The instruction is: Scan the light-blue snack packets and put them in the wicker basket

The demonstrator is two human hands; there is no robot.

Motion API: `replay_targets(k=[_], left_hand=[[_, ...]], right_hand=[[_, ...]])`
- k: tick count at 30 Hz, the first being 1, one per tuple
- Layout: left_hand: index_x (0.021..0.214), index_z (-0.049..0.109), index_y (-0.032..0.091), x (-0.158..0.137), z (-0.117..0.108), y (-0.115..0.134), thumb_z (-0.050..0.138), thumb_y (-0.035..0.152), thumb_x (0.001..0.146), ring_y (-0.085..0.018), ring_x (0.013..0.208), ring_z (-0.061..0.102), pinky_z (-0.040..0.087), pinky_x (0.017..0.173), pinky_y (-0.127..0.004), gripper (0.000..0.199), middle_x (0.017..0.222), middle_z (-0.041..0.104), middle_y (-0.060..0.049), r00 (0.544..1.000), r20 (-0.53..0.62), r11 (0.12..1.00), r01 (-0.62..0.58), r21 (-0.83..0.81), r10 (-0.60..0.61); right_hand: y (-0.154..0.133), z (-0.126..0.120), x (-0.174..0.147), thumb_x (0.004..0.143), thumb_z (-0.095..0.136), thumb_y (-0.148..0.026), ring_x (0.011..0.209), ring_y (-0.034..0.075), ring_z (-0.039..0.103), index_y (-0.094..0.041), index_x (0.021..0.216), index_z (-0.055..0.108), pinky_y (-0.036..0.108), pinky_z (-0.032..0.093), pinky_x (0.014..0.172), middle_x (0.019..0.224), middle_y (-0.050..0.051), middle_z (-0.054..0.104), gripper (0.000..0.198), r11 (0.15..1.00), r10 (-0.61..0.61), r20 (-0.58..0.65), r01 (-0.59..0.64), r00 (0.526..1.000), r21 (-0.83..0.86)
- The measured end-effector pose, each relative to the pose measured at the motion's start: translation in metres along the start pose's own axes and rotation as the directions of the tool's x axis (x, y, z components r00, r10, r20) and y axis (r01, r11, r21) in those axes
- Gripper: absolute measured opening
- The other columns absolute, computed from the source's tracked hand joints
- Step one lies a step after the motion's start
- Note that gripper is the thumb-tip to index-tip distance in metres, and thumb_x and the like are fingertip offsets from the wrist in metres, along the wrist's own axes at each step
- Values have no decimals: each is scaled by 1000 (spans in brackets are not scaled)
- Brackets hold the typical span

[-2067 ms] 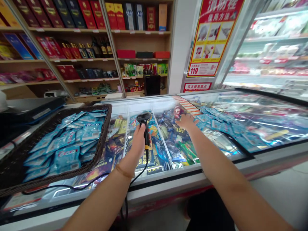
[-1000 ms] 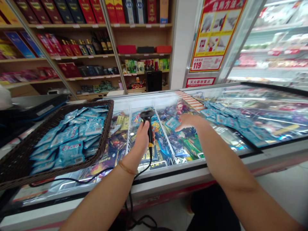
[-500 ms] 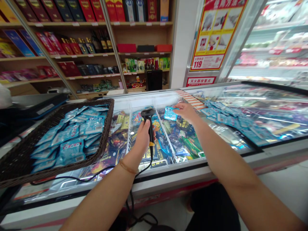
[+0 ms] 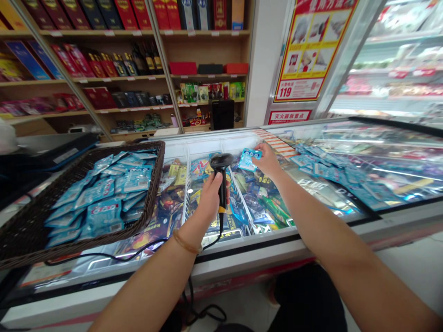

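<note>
My left hand (image 4: 210,196) is wrapped round the handle of a black barcode scanner (image 4: 222,177), its head upright over the chest freezer. A black cable runs down from the handle. To the right, my right hand (image 4: 268,159) pinches the right side of a small blue packet (image 4: 248,159), which hangs above the freezer goods beside the scanner head. Many similar blue packets (image 4: 104,193) fill a dark woven basket (image 4: 157,184) on the left. More blue packets (image 4: 341,177) lie spread on the freezer's glass lid on the right.
The chest freezer (image 4: 238,258) spans the front, its open part holding bagged goods and white wire dividers (image 4: 242,200). The scanner cable (image 4: 114,257) crosses its front edge and hangs to the floor. Shelves (image 4: 204,33) with boxes and bottles stand behind.
My left hand has moved the barcode scanner slightly right, closer to the packet. In my right hand the blue packet has shifted a little right and up, and tilted.
</note>
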State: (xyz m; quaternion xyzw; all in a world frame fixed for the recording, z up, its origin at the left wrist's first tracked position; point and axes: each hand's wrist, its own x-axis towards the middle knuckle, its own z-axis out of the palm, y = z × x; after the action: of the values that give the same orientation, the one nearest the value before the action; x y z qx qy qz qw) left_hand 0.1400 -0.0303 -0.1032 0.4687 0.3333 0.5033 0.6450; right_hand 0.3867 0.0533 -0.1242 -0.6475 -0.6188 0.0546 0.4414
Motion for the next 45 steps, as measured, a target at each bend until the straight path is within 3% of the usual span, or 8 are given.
replay_targets(k=[3, 9, 14, 20, 30, 37, 45], left_hand=[[86, 51, 20, -3, 2, 0, 70, 66, 72, -9, 44, 49, 40, 39, -23, 52, 69, 56, 2, 1000, 18, 1000, -5, 3, 5], [86, 52, 19, -4, 3, 2, 71, 64, 72, -9, 47, 51, 39, 39, -23, 51, 73, 57, 1, 1000, 18, 1000, 4, -17, -4], [88, 52, 19, -3, 3, 1, 72, 65, 70, -9, 46, 52, 39, 39, -23, 53, 74, 58, 1, 1000, 27, 1000, 8, -16, -8], [89, 52, 19, -9, 5, 6, 70, 68, 69, -9, 43, 49, 36, 38, -23, 56, 68, 57, 1, 985, 150, 996, 86, -30, -81], [91, 53, 19, -18, 13, 5, 68, 63, 76, -9, 46, 51, 39, 42, -24, 48, 76, 61, -2, 951, 309, 999, 14, 43, -27], [91, 55, 19, -19, 15, 4, 69, 60, 76, -9, 49, 51, 40, 45, -24, 46, 79, 61, -3, 950, 310, 999, 24, 45, -37], [92, 55, 18, -17, 12, 0, 68, 57, 79, -9, 50, 52, 41, 46, -25, 43, 86, 62, -3, 944, 328, 999, 19, 39, -31]], right_hand=[[0, -5, 1, 70, 62, -29, 78, 20, 63, -16, 111, 64, 32, 51, 78, 97, 7, 70, 43, 999, -17, -41, 18, 999, 32], [-1, 2, -3, 65, 70, -38, 71, 19, 63, -15, 94, 73, 31, 51, 71, 75, 3, 69, 37, 944, 42, 146, -88, 988, 319], [4, 7, -4, 70, 71, -45, 70, 21, 65, -18, 72, 67, 33, 54, 71, 64, 0, 65, 27, 920, 143, 134, -182, 981, 347], [-7, 5, 0, 76, 70, -48, 66, 19, 67, -22, 77, 58, 34, 58, 68, 65, -1, 66, 28, 769, 259, 177, -314, 949, 556], [-15, -9, 4, 71, 68, -66, 61, 16, 59, -22, 67, 51, 28, 52, 59, 57, -1, 54, 48, 779, 213, 48, -199, 976, 595], [-24, -14, 3, 66, 71, -65, 65, 16, 61, -21, 67, 52, 29, 53, 63, 61, 0, 58, 48, 737, 221, 64, -210, 973, 642], [-20, -9, 3, 70, 68, -66, 66, 18, 62, -22, 66, 51, 30, 53, 62, 60, 0, 56, 47, 746, 175, 73, -181, 982, 641]])
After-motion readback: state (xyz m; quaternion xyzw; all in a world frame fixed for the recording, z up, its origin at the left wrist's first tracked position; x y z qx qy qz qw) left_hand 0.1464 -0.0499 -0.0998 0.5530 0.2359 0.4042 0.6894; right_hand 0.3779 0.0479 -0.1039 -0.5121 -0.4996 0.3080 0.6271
